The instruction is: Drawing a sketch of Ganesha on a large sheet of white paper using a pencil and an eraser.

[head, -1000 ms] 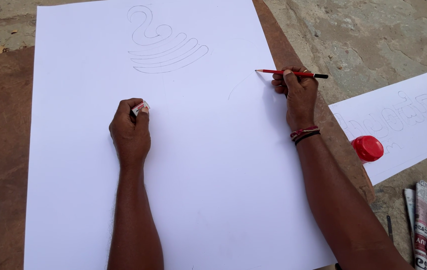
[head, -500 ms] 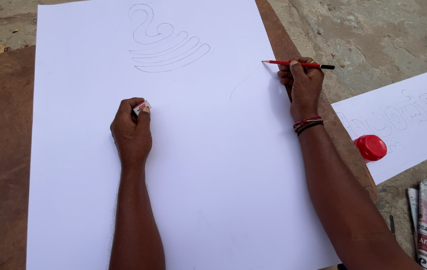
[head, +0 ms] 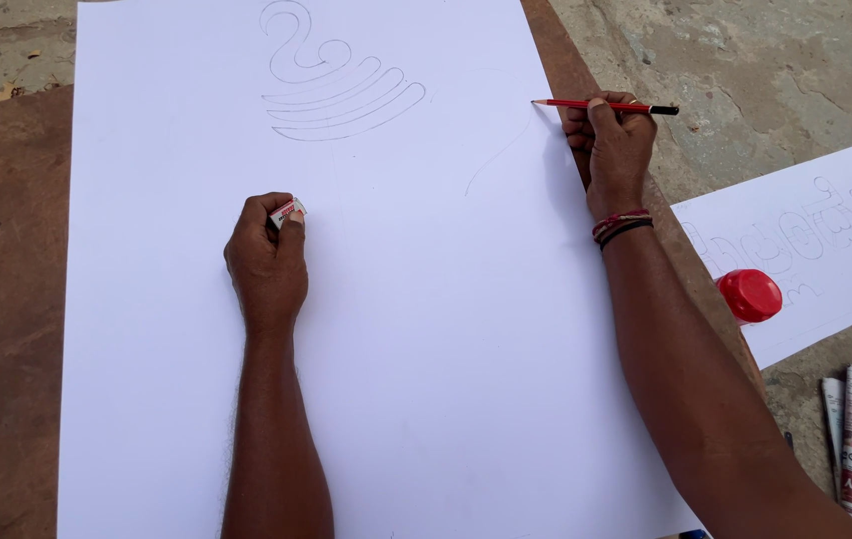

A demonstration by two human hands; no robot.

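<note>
Paper fills most of the view: a large white sheet of paper (head: pixel 416 329) lies flat on a brown wooden board (head: pixel 1 299). The left hand (head: pixel 268 262) rests on the middle of the sheet, its fingers closed around a small white eraser with a red band (head: pixel 287 213), which touches the paper. The right hand (head: pixel 607 150) is at the right edge of the sheet and pinches a thin red pencil with a black end (head: pixel 605 105); the pencil lies almost level, its sharp tip pointing left, near a faint curved line. A pencil drawing of curling lines (head: pixel 336 80) is at the top of the sheet. A round red cap (head: pixel 749 294) stands beside a second white sheet with outlined letters (head: pixel 805 250) on the right.
</note>
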